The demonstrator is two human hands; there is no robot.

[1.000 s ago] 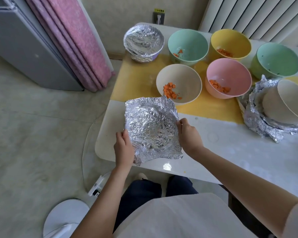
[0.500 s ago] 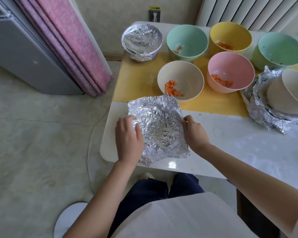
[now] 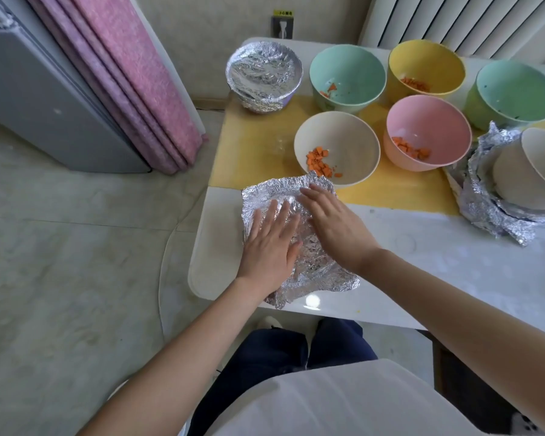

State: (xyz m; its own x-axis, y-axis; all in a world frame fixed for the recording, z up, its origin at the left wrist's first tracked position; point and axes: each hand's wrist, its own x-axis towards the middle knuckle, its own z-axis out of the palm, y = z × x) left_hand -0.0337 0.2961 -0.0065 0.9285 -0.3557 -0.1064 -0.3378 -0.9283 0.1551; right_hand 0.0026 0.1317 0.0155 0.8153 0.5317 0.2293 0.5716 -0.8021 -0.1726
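Observation:
A crumpled sheet of aluminium foil (image 3: pixel 315 269) lies on the near left corner of the white table (image 3: pixel 453 265). My left hand (image 3: pixel 272 243) presses flat on its left half, fingers straight and spread. My right hand (image 3: pixel 334 225) lies flat on its right and far part, fingers straight, reaching to the foil's far edge. Just beyond the foil stands a beige bowl (image 3: pixel 337 149) with chopped carrot pieces in it.
On the yellow mat (image 3: pixel 249 152) stand a foil-covered bowl (image 3: pixel 264 75), a teal bowl (image 3: pixel 348 77), a yellow bowl (image 3: pixel 426 69), a pink bowl (image 3: pixel 428 133) and a green bowl (image 3: pixel 515 92). Stacked bowls in loose foil (image 3: pixel 501 196) sit at the right. A pink curtain (image 3: pixel 129 77) hangs left.
Both hands left the foil's side edges and moved onto its top, now pressing it down flat. The foil has flattened against the table.

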